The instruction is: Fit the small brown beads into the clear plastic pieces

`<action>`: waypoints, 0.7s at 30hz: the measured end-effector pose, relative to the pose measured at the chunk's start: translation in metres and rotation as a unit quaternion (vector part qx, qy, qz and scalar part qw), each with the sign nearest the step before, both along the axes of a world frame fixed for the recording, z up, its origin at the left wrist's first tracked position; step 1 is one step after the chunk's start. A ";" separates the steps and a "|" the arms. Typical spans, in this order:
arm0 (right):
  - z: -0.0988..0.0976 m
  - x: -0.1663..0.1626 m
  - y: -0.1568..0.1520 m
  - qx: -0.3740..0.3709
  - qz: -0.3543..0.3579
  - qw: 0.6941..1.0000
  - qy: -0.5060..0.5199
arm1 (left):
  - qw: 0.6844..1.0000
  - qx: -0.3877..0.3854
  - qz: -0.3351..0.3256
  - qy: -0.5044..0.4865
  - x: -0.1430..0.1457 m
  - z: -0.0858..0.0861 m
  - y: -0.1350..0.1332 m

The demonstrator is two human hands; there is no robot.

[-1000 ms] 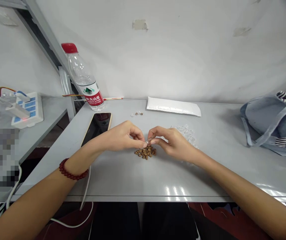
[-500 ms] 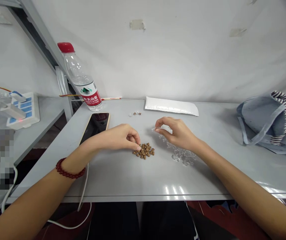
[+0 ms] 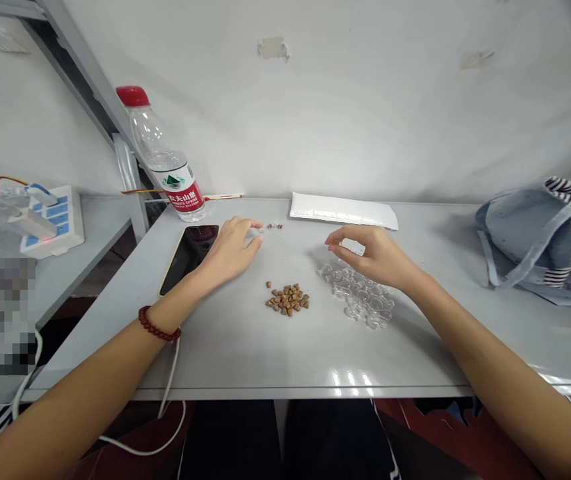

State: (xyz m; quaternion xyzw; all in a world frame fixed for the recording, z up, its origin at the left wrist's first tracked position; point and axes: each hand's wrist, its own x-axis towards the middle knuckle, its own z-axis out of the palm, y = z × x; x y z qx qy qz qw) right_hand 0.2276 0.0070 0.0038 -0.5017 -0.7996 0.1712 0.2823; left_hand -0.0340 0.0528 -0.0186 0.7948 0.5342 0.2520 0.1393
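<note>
My left hand (image 3: 235,248) reaches to the back of the table, thumb and fingers apart. Its fingertips are at the small row of clear plastic pieces with brown bits (image 3: 275,226); whether they touch the nearest piece I cannot tell. Above a heap of small clear plastic pieces (image 3: 362,293) hovers my right hand (image 3: 365,250), thumb and forefinger pinched together. Anything between those fingertips is too small to make out. Between and nearer than both hands lies a pile of small brown pellets (image 3: 288,300), with a single pellet (image 3: 268,284) just apart from it.
A water bottle (image 3: 178,177) with a red cap stands at the back left, near a phone (image 3: 190,253) with a white cable. Against the wall lies a white packet (image 3: 342,210). A blue-grey bag (image 3: 535,233) sits at right, a power strip (image 3: 58,220) at far left.
My left hand has left the brown pellets and moved back and left to the small row. My right hand has shifted slightly right and back. One pellet now lies apart from the pile.
</note>
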 end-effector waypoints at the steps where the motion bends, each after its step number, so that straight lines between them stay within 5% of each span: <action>1: 0.000 0.001 0.001 -0.011 0.002 1.000 -0.009 | 1.000 0.005 -0.008 0.003 0.000 -0.003 0.002; 7: -0.005 0.007 0.003 -0.047 0.040 0.997 -0.051 | 0.999 -0.014 -0.041 0.030 0.001 -0.015 0.007; 12: -0.008 0.009 0.004 -0.051 0.048 0.993 -0.092 | 0.999 -0.005 0.001 0.033 -0.001 0.009 -0.002; 15: -0.009 0.008 0.005 -0.050 0.072 0.991 -0.105 | 0.986 -0.148 -0.040 0.069 -0.006 0.031 -0.012; 18: -0.011 0.008 0.006 -0.043 0.086 0.990 -0.105 | 0.935 -0.334 -0.106 0.062 -0.008 0.042 -0.022; 21: -0.013 0.007 0.007 -0.034 0.084 0.990 -0.110 | 0.909 -0.387 -0.156 0.014 -0.004 0.039 -0.029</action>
